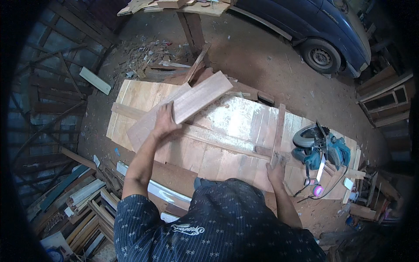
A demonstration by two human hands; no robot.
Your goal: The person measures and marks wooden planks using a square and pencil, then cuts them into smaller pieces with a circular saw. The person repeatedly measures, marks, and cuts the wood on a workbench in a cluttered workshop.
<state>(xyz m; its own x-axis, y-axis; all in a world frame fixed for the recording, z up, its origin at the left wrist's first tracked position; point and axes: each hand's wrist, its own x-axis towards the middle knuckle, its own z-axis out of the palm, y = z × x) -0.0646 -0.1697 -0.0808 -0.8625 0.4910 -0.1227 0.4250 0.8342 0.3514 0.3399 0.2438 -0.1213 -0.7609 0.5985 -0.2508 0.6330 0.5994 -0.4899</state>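
The left hand (165,120), arm outstretched toward ten o'clock, grips a wooden plank (196,99). The right hand (276,172), at four o'clock, closes around a narrow batten (279,131).

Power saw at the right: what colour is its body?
The saw is teal, best seen in the head view.

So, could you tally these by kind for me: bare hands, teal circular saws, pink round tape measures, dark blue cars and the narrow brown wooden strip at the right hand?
Bare hands (left hand, right hand): 2
Teal circular saw: 1
Pink round tape measure: 1
Dark blue car: 1
Narrow brown wooden strip: 1
Total: 6
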